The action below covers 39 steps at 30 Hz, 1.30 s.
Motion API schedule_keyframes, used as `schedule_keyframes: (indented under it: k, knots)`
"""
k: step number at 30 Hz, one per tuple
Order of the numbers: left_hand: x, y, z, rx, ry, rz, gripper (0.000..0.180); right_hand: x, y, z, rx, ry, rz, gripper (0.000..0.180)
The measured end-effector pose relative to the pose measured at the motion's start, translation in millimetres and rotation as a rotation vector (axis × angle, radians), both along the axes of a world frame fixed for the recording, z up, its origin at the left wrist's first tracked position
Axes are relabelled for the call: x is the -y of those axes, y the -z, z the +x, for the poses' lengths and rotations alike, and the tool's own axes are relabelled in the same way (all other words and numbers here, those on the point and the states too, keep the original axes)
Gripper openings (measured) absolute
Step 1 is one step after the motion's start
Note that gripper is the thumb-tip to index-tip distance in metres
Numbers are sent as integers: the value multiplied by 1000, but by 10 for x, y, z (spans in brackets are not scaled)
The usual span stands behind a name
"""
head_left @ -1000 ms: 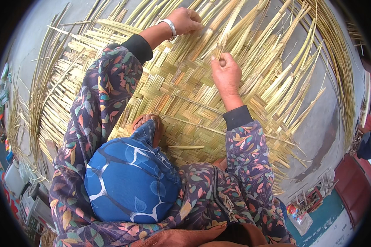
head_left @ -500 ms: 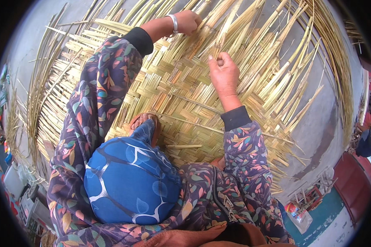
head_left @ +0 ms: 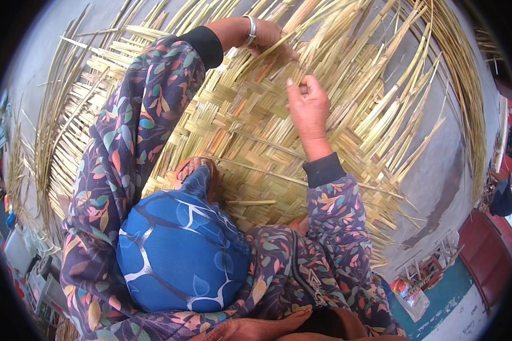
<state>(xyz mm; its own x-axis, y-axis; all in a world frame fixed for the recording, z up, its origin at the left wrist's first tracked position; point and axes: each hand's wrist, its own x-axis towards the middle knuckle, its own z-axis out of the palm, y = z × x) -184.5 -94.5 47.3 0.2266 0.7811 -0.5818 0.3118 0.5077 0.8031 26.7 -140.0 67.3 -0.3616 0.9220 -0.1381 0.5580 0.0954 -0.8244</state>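
Note:
A half-woven reed mat (head_left: 256, 136) lies beneath me, tight in a herringbone weave near my foot and loose along its far edge. Out at that far edge, my left hand (head_left: 273, 42), with a silver bracelet at its wrist, is closed on pale reed strips (head_left: 247, 71), one of them bent up over the fingers. Slightly blurred, those fingertips reach among the strips. My right hand (head_left: 310, 105) hovers just over the weave, close to the left one. Its fingers are curled in with the thumb raised; what they hold, if anything, I cannot make out.
My sandalled foot (head_left: 196, 170) and blue-covered knee (head_left: 182, 250) press on the mat. Long loose reeds (head_left: 461, 74) curve along the right side. More strips (head_left: 77, 131) fan out at the left. A dark red chair (head_left: 486, 253) stands at the lower right.
My left hand has shifted right and slightly down, toward my right hand, and a strip now bends up over its fingers. My right hand has barely moved.

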Motion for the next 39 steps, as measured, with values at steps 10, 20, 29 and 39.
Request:
schedule_keyframes:
  k: [10,20,29,39]
  knots:
    - [24,205,56,68,-64,69,42,-8,-12,-23,29,19,-3,18]
    - [260,170,-10,343,-87,204,42,-74,167,-112,234,-49,185,18]
    - [436,206,2,423,-457,294,49,-133,150,-100,356,-225,275,23]
    - [760,221,116,65,-852,438,14,-194,97,-111,304,-194,35,17]
